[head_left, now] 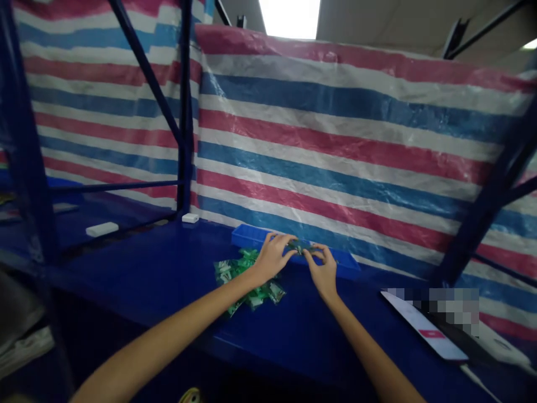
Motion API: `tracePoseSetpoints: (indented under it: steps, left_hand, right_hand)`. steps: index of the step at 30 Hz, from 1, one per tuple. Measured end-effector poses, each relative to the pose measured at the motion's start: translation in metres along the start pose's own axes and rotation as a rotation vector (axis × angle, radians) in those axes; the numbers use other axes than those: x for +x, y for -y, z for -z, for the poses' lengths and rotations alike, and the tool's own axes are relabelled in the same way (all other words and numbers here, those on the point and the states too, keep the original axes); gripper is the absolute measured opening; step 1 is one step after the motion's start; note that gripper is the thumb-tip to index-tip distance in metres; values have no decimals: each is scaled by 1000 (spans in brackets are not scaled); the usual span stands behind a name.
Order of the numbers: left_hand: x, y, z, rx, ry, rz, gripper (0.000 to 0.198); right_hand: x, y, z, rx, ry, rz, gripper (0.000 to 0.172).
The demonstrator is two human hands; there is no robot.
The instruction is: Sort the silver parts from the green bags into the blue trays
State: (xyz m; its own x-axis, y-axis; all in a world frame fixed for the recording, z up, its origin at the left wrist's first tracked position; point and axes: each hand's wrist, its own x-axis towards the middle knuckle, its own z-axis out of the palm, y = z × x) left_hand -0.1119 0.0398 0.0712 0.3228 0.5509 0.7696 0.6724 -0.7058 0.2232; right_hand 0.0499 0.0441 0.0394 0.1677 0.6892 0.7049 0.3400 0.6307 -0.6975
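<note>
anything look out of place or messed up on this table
Nothing looks clearly damaged. The one untidy spot is the heap of green packets, lying jumbled at odd angles on the blue table, in front of the blue tray.

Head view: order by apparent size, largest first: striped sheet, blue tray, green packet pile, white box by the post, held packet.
1. Striped sheet
2. Blue tray and green packet pile: too close to rank, both partly covered
3. Held packet, partly behind fingers
4. White box by the post
</note>
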Motion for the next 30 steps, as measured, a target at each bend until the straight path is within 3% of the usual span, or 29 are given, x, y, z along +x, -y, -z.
tracePoseSetpoints:
  steps: [4, 9, 13, 17, 20, 24, 30]
  left_hand:
    - [5, 32, 20, -67, -50, 277, 24]
    - [23, 90, 38, 242, -14, 593, 31]
    - [26, 107, 21, 326, 57, 648, 29]
    - [28, 104, -7, 398, 128, 668, 37]
    - [33, 104, -17, 417, 229, 684, 29]
    - [38, 113, -15, 432, 338, 704, 16]
    - [39, 130, -4, 408, 432, 689, 35]
  right_hand:
    - [-14, 7, -17, 28, 191, -78, 43]
    - [-26, -2, -25, -105, 378, 11, 43]
    - [-28, -11, -27, -167, 444, 30, 38]
    - [-28, -12, -28, -193, 472, 66, 31]
    - [-29, -12, -28, -224, 483, 118, 28]
    - [-30, -11, -29, -270, 553, 162, 27]
    - [-31, -5, -28, -275, 623, 166, 24]
